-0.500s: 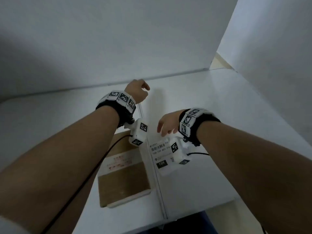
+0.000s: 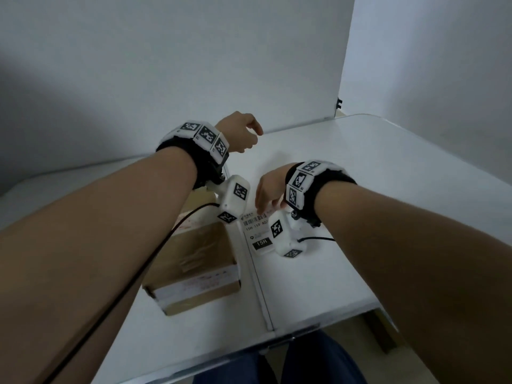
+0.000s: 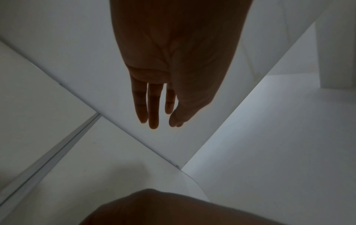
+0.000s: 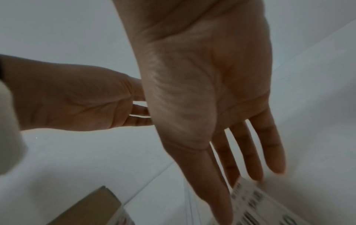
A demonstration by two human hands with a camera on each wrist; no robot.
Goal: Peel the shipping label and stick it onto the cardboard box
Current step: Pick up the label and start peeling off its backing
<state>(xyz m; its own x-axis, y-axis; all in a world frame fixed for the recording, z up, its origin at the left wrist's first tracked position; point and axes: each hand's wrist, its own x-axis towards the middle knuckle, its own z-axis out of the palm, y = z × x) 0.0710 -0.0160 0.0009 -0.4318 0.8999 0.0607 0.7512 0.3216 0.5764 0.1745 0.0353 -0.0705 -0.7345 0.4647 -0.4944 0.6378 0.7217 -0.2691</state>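
Cardboard box [image 2: 194, 261] sits on the L half of the white table [image 2: 374, 189], long axis running away from the person, old labels & tape on its top; L forearm crosses over its near-L corner; box untouched.

L hand [image 2: 239, 134] hangs in the air beyond the box's far end, fingers [image 3: 152, 106] straight & loosely together, holding nothing; well apart from the label, so prob. not the one to start.

Table seam [image 2: 260, 286] runs between box & label; label lies just R of it.

Shipping label [image 2: 259, 231] lies flat on the table, just beside the box's R side, long axis also running away from the person, barcode end far, black "15H" block near; not yet peeled, as far as I can tell.

R hand [image 2: 270, 194] is the nearer one; it hovers over the label's far barcode end, fingers [image 4: 248, 153] extended, slightly spread, pointing down at it; tips at or just above the paper, contact unclear (blur); gripping nothing; label lies below & toward the person from the fingertips, so the coming move likely means catching that far edge.
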